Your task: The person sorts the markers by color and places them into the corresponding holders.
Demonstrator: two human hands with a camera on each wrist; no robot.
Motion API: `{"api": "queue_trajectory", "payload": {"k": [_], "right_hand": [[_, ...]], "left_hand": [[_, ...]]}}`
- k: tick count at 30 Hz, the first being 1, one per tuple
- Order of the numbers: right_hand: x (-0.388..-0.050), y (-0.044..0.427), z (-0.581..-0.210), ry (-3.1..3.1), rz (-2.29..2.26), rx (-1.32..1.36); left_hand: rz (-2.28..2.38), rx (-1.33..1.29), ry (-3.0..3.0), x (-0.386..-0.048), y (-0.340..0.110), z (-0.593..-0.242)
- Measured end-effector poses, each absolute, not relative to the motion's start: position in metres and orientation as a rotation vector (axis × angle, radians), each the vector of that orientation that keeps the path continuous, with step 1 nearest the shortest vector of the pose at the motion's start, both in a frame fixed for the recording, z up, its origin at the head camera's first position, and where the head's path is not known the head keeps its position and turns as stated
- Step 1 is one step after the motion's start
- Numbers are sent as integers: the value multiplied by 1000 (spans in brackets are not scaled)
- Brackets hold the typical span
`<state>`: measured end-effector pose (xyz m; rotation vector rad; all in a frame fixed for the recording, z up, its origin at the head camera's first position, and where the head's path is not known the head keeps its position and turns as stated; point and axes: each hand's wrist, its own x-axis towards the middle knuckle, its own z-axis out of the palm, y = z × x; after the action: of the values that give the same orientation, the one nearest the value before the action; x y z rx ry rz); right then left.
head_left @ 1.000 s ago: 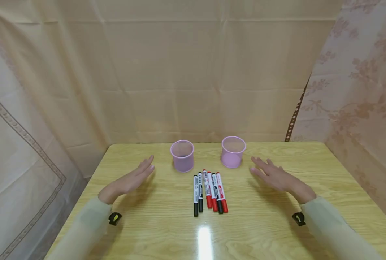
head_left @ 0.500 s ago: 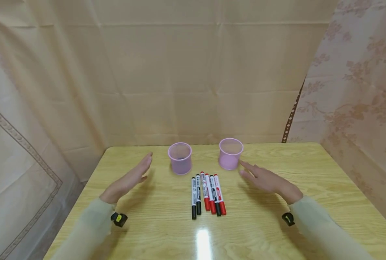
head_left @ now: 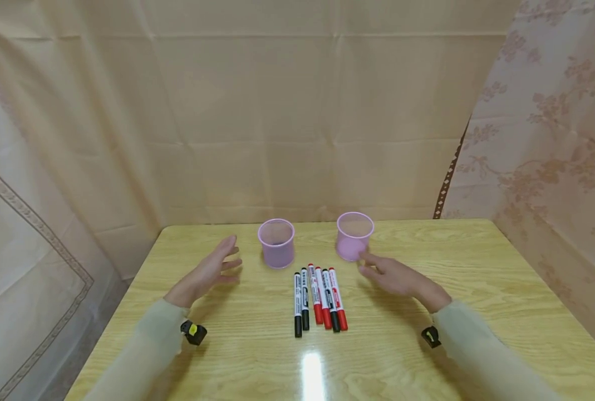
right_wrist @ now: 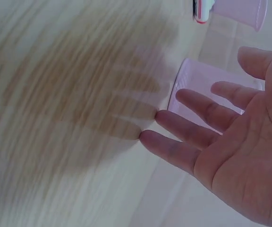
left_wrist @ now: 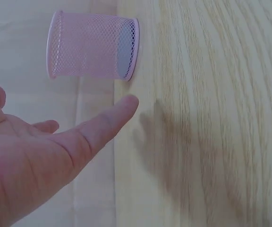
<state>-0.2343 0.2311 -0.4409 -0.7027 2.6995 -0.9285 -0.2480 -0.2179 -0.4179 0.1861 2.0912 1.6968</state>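
Two pink mesh cups stand upright toward the back of the table: a left cup (head_left: 278,253) (left_wrist: 91,47) and a right cup (head_left: 351,245) (right_wrist: 202,78). In front of them lie several markers (head_left: 319,298), some with black caps, some with red, side by side. My left hand (head_left: 206,274) (left_wrist: 46,156) is left of the left cup, fingers spread, holding nothing. My right hand (head_left: 399,278) (right_wrist: 249,156) has its fingers extended at the right cup's lower right side, holding nothing; whether it touches the cup I cannot tell.
The wooden table (head_left: 247,356) ends just behind the cups at a beige cloth (head_left: 257,111). Patterned cloth (head_left: 562,167) hangs on the right, and pale cloth (head_left: 21,250) on the left. Light reflects off the table's front middle.
My right hand has moved left, close to the right cup. My left hand has turned and its fingers have spread apart. Cups and markers keep their places on the table.
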Motion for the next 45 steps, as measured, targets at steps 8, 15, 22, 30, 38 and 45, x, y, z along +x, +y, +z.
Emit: {"api": "queue_trajectory", "payload": {"k": [8, 15, 22, 30, 38, 45], "right_hand": [[-233, 214, -439, 2710, -939, -810], [-236, 204, -442, 2731, -934, -859], [-241, 192, -444, 2694, -984, -910], [-242, 171, -440, 2752, -965, -695], [-246, 156, -445, 2816, -799, -569], [-246, 148, -443, 2865, -682, -514]], "left_hand": [[1757, 81, 2006, -257, -205, -421], [1780, 61, 1983, -264, -193, -422], [1801, 85, 1986, -268, -182, -421], [1801, 74, 2024, -271, -169, -421], [1827, 50, 2043, -276, -163, -425], [1918, -27, 2051, -281, -156, -426]]}}
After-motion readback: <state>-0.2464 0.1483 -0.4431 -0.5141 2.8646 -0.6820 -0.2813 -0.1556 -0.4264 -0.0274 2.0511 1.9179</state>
